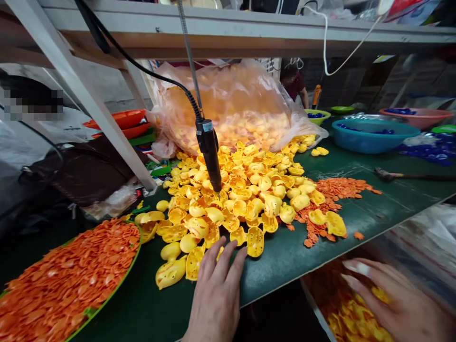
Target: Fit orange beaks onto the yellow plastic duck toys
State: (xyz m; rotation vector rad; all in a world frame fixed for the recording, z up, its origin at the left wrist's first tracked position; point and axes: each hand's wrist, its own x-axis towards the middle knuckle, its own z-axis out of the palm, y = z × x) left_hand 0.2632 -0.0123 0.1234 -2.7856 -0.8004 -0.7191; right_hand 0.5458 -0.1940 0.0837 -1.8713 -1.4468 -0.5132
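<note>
My left hand (pixel 220 285) lies at the front edge of a heap of yellow plastic duck-shaped shell halves (pixel 245 190), fingers stretched out and spread, its tips at the nearest shells. Beyond it a black electric screwdriver (pixel 209 154) hangs from a coil spring, its tip down among the shells. Off the table's front edge, at the lower right, my right hand (pixel 399 297) is over a container of yellow pieces (pixel 351 316). Its fingers and thumb are apart, with white wrapping on one finger, and I see nothing gripped in them.
A green-rimmed tray (pixel 117 287) of small orange pieces stands at left. Loose orange pieces (pixel 331 194) lie right of the heap. Behind are a large clear bag (pixel 228 99) and a blue basin (pixel 374 135). A shelf post (pixel 89 102) slants at left. A person (pixel 295 90) is farther back.
</note>
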